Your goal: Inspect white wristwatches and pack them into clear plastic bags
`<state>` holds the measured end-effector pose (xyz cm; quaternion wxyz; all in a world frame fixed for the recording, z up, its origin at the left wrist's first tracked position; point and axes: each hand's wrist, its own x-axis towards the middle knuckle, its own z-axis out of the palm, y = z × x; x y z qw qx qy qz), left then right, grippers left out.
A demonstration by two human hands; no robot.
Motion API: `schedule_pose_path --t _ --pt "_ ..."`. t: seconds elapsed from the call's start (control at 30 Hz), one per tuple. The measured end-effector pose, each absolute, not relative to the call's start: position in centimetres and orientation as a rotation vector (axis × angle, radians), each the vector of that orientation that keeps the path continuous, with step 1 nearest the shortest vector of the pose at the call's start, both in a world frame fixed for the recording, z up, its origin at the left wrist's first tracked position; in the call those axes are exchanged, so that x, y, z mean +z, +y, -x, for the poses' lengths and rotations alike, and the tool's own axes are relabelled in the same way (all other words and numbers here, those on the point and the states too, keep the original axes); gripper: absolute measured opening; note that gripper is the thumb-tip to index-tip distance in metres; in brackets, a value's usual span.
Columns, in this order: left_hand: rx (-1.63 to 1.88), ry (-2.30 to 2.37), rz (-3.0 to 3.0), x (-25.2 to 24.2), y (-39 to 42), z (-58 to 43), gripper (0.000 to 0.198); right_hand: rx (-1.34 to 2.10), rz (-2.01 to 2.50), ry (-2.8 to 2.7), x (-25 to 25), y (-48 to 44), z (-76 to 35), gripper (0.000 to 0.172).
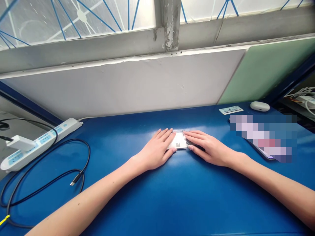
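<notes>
A small flat white packet (179,141) with a printed square code lies on the blue table between my two hands. Clear, crinkled plastic shows at its right end. My left hand (157,147) is palm down over the packet's left end, with the index finger and thumb on either side of it and the other fingers stretched forward on the table. From the right, my right hand (205,146) holds the plastic end, fingertips at the far corner and thumb at the near corner. The packet's two ends are partly hidden under my fingers.
A white power strip (45,140) with a plugged-in adapter (23,144) sits at the left, beside a looped black cable (87,149). To the right are a phone (264,152), partly blurred out, a printed card (230,109) and a white earbud case (260,106). A pale panel (137,87) borders the table's back.
</notes>
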<state>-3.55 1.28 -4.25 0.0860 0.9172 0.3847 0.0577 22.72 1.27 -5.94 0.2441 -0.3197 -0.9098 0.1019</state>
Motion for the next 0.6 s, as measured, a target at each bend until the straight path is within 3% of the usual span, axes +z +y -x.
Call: schedule_pose_path --t 0.6 --pt "0.199 1.135 -2.696 -4.28 1.34 3.39 0.057 -0.091 0.800 -2.584 -5.48 1.10 -21.82 0.038"
